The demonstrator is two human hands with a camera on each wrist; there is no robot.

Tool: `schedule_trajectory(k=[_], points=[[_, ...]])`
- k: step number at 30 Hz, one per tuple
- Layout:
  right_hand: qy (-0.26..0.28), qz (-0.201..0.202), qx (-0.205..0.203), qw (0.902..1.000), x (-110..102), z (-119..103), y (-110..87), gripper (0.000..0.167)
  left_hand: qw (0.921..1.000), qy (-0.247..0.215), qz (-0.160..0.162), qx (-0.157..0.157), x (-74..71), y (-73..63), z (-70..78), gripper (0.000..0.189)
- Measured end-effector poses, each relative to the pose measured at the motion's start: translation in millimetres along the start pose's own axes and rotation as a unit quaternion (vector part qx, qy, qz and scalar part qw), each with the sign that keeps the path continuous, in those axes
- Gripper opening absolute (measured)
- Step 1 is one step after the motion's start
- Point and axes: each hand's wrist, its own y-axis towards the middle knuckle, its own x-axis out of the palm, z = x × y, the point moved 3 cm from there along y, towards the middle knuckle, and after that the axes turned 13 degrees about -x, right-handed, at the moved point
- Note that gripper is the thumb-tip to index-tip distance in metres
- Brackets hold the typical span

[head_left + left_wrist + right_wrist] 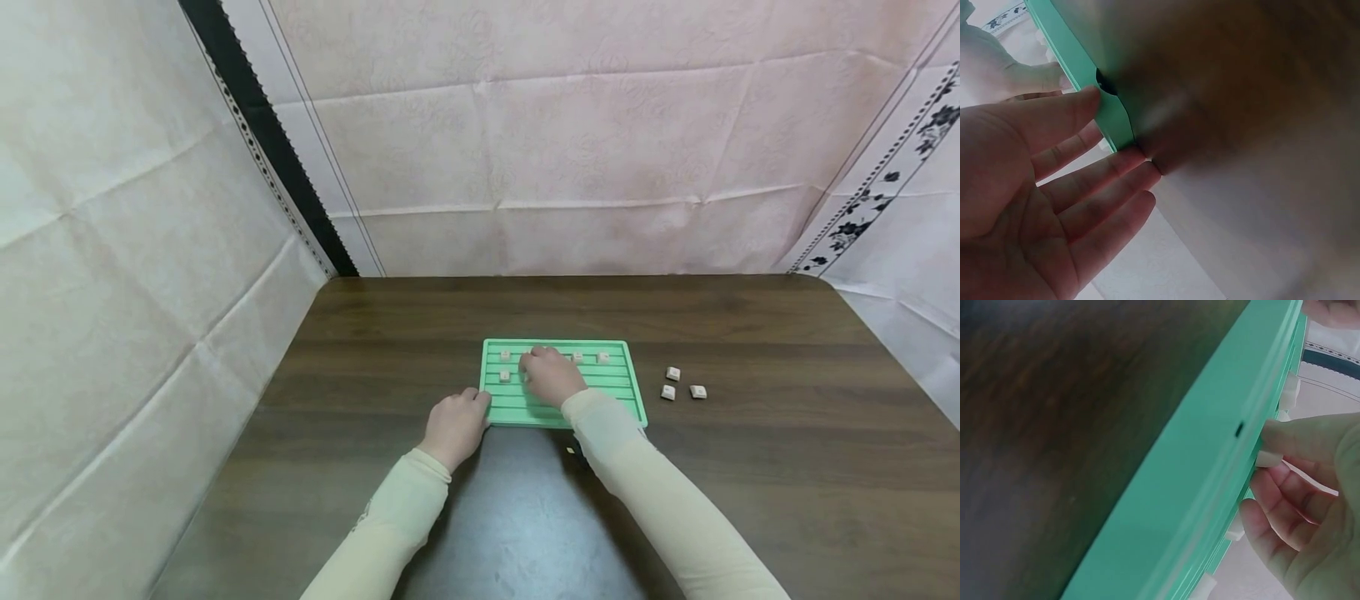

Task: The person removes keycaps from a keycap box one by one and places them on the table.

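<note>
A green ridged board (525, 414) lies on the brown table, with several small white tiles (505, 377) standing in its upper rows. At the near left corner, my left hand (456, 427) holds the board; in the left wrist view its thumb (1079, 109) presses the near wall, while the other fingers reach round the left side. Over the upper middle of the board, my right hand (553, 377) pinches a white tile (1268, 459) between thumb and fingertips, low at the ridges. From the head view that tile is mostly hidden by the hand.
Three loose white tiles (673, 373) lie on the table (787, 467) to the right of the board. A small pale piece (570, 451) shows beside the right sleeve. Light cloth (600, 150) hangs behind the table and at both sides.
</note>
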Motion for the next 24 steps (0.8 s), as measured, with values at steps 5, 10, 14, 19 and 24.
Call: schedule_trajectory(k=[5, 10, 14, 19, 24], points=[[0.007, 0.001, 0.007, 0.9999, 0.2, 2.6, -1.4, 0.018, 1.0000, -0.004, 0.004, 0.002, 0.3, -0.4, 1.1, 0.021], [0.015, -0.001, 0.020, 0.9997, -0.9, 7.8, -5.2, 0.021, 1.0000, -0.006, 0.001, 0.004, 1.1, -0.8, 2.0, 0.021], [0.019, 0.009, 0.017, 0.9996, -6.8, 14.1, -10.6, 0.023, 1.0000, -0.006, 0.007, 0.002, -0.2, -1.0, 2.0, 0.021], [0.040, 0.022, 0.020, 0.9988, -16.9, 25.9, -21.9, 0.023, 1.0000, -0.007, 0.006, -0.001, -1.4, -0.8, 1.2, 0.020], [0.073, 0.032, 0.041, 0.9959, -25.3, 42.2, -36.5, 0.024, 1.0000, -0.008, 0.000, -0.005, -0.2, -0.6, 0.3, 0.021]])
